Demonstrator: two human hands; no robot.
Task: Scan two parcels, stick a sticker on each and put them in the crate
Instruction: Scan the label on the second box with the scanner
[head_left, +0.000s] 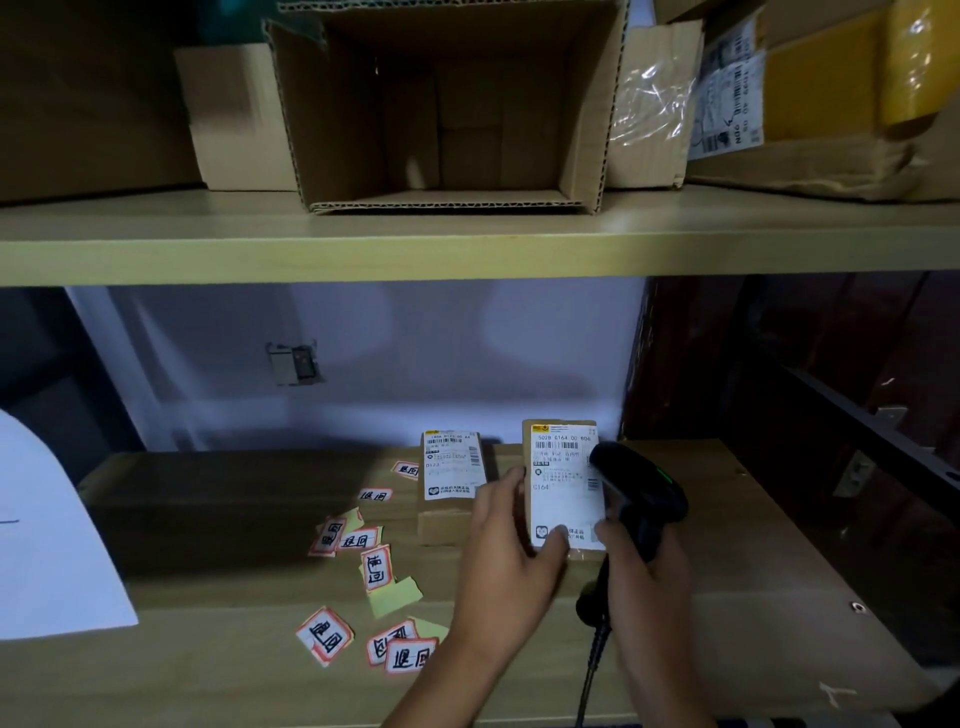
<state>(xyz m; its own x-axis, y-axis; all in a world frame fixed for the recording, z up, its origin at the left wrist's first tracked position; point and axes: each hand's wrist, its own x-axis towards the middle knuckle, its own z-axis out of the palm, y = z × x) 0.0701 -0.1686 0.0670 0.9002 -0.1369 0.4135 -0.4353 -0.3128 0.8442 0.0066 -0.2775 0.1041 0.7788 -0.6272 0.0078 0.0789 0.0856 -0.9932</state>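
My left hand (506, 551) holds a small cardboard parcel (563, 483) upright, its white shipping label facing me. My right hand (644, 577) grips a black barcode scanner (641, 483), whose head sits right against the label's right edge. A second parcel (453, 480) with a white label lies flat on the lower shelf, just left of the held one. Several red-bordered stickers (375, 566) are scattered on the shelf to the left of my hands. An open cardboard crate (447, 109) stands on the upper shelf, above the parcels.
The upper shelf board (467, 244) juts out between my hands and the crate. Other boxes (831, 93) flank the crate on both sides. A white sheet (47, 545) lies at the left edge. The scanner's cable (592, 660) hangs down towards me. A dark frame (857, 415) stands at right.
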